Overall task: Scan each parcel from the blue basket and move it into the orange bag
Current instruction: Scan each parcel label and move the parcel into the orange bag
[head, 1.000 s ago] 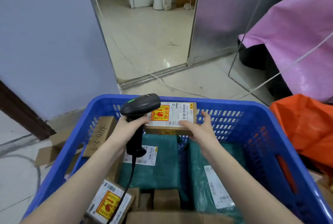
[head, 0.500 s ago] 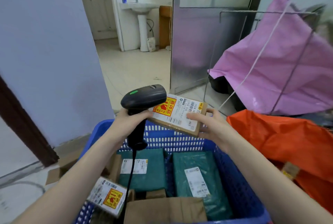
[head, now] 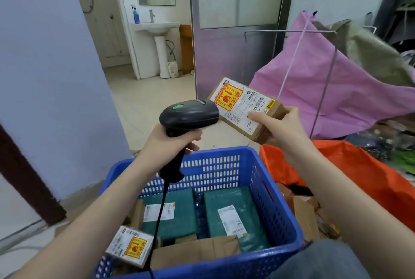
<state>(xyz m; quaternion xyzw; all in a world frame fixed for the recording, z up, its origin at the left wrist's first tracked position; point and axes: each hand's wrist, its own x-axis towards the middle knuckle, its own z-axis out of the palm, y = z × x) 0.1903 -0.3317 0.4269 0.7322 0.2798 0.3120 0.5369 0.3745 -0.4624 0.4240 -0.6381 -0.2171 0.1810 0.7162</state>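
My left hand (head: pixel 170 141) grips a black barcode scanner (head: pixel 188 117) by its handle, its head pointing right. Just right of the scanner head, my right hand (head: pixel 280 128) holds a small brown cardboard parcel (head: pixel 244 108) with a white label and a red-and-yellow sticker, raised above the blue basket (head: pixel 280 202). Inside the basket lie two green parcels (head: pixel 233 213), brown boxes and a small labelled box (head: pixel 130 245). The orange bag (head: pixel 359 175) sits open to the right of the basket, with cardboard boxes showing in its mouth.
A pink sack (head: pixel 336 90) hangs on a wire frame behind the orange bag. A metal door panel (head: pixel 233 54) stands ahead, and a doorway on the left leads to a washbasin (head: pixel 157 29). A blue-grey wall (head: pixel 51 76) rises at left. The scanner's cable (head: pixel 160 218) drops across the basket.
The parcel has been lifted out of the basket and carried up and to the right, rotating so its label faces the scanner. My view has tilted upward.
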